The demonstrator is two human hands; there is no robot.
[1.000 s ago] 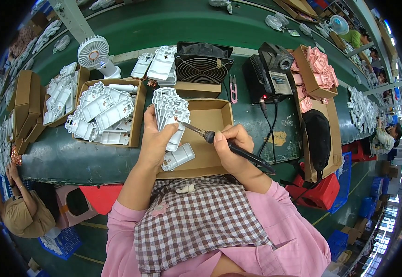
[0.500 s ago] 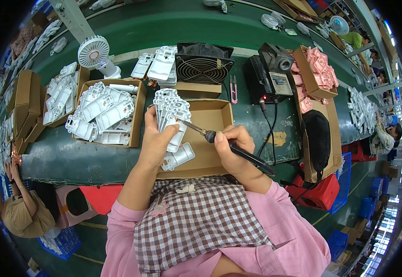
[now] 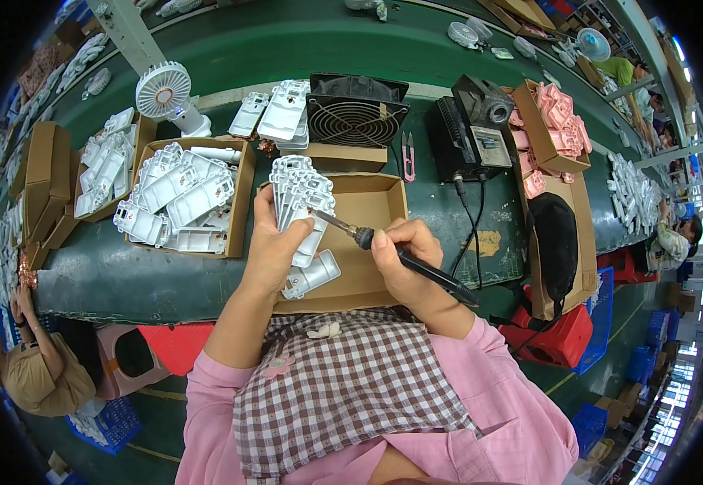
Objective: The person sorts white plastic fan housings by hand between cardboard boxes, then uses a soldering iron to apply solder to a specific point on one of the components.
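A fanned stack of white plastic housings (image 3: 301, 191) is gripped in my left hand (image 3: 269, 249), thumb across the front one. My right hand (image 3: 405, 260) holds a soldering iron (image 3: 432, 276) by its black handle like a pen. The iron's tip meets the front housing close to my left thumb; the exact contact spot is too small to make out. Below the stack, one loose white housing (image 3: 314, 275) lies in a shallow cardboard tray (image 3: 377, 279) under my hands.
Left of the tray stands a box (image 3: 242, 198) of white housings, with a small white fan (image 3: 166, 90) behind. Beyond my hands are a black box fan (image 3: 358, 117), pink-handled snips (image 3: 408, 158) and a soldering station (image 3: 473, 133) with its cord. Pink parts (image 3: 557, 121) fill a box at right.
My right hand and the soldering iron have shifted very slightly left. My left hand keeps its hold on the stack. Items on the far green belt have moved a little left.
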